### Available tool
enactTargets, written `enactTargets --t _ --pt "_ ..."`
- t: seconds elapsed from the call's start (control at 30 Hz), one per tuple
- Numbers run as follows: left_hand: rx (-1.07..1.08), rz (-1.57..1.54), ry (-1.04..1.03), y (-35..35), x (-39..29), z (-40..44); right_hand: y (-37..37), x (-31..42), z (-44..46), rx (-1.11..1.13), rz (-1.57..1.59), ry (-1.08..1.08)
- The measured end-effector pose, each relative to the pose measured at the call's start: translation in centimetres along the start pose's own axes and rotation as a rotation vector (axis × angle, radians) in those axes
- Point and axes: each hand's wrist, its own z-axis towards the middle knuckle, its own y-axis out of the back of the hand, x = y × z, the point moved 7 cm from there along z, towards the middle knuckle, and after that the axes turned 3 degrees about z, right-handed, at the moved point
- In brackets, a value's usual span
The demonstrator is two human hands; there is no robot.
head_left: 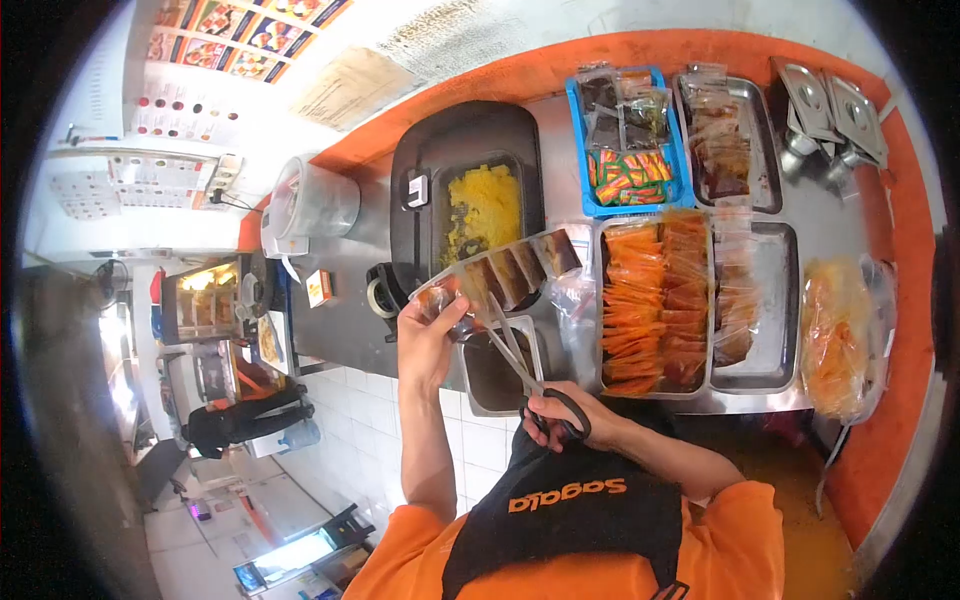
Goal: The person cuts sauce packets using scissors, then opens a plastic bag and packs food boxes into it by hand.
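My left hand [428,338] pinches one end of a strip of joined sachets [510,272] with dark brown contents, stretched out to the right. Black-handled scissors [515,362] are gripped by my right hand [575,418], fingers through the loops. The blades point up toward the strip close to my left fingers; whether they touch it I cannot tell. Below the strip sits a metal container [500,398]. Behind it is a black tray [412,245] holding yellow food [485,205].
To the right, metal trays hold orange packets [632,310] and brown sachets [720,150]. A blue basket [582,190] holds more packets. Further right lies a plastic bag [838,335] of orange items. A clear tub [330,198] and tape roll [380,290] stand left. Another person [240,420] is farther off.
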Motion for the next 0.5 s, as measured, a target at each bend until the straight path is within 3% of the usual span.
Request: enactTargets --t 0.1,0.4,0.5 --pt "0.049 -0.028 0.004 -0.1 -0.2 -0.2 0.8 0.8 1.1 -0.010 -0.053 0.121" --pt "0.307 -0.406 0.094 -2.7 1.8 0.0 0.2 2.2 2.3 -0.058 -0.124 0.181" --pt "0.321 -0.402 0.095 -2.8 2.7 0.1 0.2 2.0 2.1 -0.079 -0.089 0.187"
